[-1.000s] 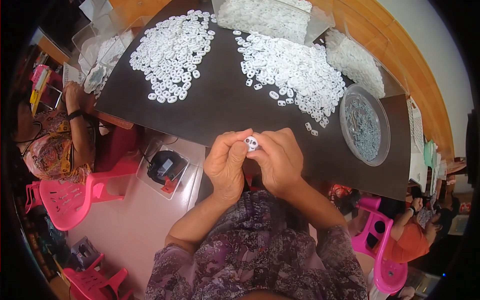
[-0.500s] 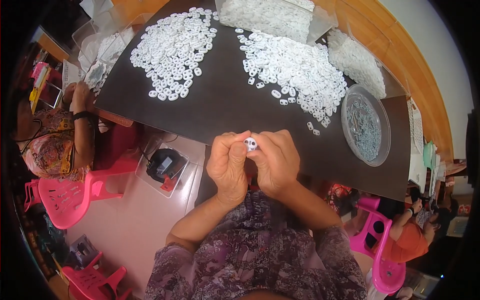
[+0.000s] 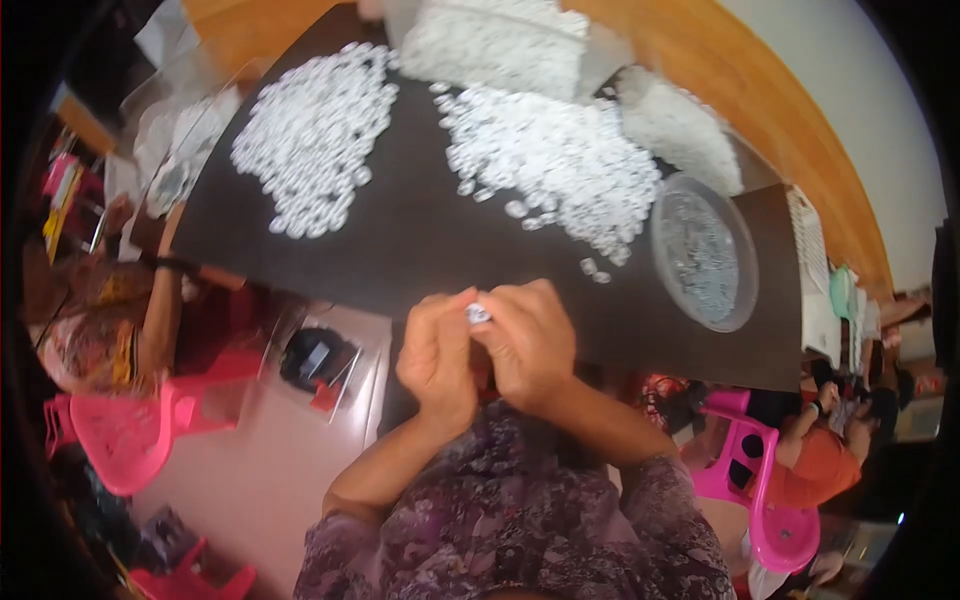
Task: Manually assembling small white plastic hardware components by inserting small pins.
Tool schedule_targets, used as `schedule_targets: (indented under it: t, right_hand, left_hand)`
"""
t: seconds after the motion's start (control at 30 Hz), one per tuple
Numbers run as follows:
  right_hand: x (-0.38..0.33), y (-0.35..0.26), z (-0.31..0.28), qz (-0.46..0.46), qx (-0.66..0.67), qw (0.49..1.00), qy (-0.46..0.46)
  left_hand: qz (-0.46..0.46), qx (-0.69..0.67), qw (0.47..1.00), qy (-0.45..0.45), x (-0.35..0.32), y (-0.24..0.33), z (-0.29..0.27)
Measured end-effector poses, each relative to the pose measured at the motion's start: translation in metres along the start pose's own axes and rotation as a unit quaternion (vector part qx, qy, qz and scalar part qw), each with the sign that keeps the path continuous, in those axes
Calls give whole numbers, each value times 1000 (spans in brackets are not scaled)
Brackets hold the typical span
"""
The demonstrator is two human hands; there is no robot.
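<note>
My left hand (image 3: pixel 437 355) and my right hand (image 3: pixel 527 345) meet just off the near edge of the dark table (image 3: pixel 400 235). Pinched between their thumbs and fingers is a small white plastic piece with holes (image 3: pixel 478 314), which both hands grip. Motion smears the picture, so its exact shape is hard to make out. Beyond my hands lies a pile of white oval pieces (image 3: pixel 318 135) on the left. A second pile of smaller white pieces (image 3: pixel 555 155) spreads to the right of it. The round clear tub (image 3: pixel 752 275) of small silvery metal parts, perhaps screws, stands at the right.
Clear bins of white pieces (image 3: pixel 490 45) stand along the table's far side. Someone in patterned clothes (image 3: pixel 85 335) sits at the left by a pink chair (image 3: pixel 120 440). Another person in orange (image 3: pixel 815 460) is at the right, on a pink chair (image 3: pixel 785 530).
The whole view has shifted and blurred, with the table's piles now lower and further left in it. My hands stay together around the white piece. The left co-worker's arm has moved.
</note>
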State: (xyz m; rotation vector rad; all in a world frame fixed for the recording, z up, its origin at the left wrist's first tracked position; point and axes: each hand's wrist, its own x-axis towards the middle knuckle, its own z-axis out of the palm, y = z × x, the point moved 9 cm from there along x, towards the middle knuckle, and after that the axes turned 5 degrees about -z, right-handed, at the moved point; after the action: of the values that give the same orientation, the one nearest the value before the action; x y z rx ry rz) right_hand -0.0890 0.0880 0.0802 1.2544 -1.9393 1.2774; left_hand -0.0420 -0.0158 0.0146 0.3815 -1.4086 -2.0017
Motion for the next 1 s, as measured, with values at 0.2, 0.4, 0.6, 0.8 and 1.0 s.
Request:
schedule_targets:
  t: [0.2,0.4,0.6,0.8,1.0]
  right_hand:
    - [7,32,-40,68,-22,997,-15]
    - [89,113,-174,100,-189,967,141]
    - [140,187,-230,-5,-501,864,44]
    - [69,123,-111,-93,-302,947,-66]
    - [43,102,-93,-48,-211,973,-84]
  left_hand:
    - [-66,85,984,-140,5,-6,30]
    - [-59,148,980,-123,36,-12,13]
    - [47,262,958,-109,73,-6,34]
    - [261,469,826,-175,79,-2,84]
    - [309,525,763,-215,72,-26,109]
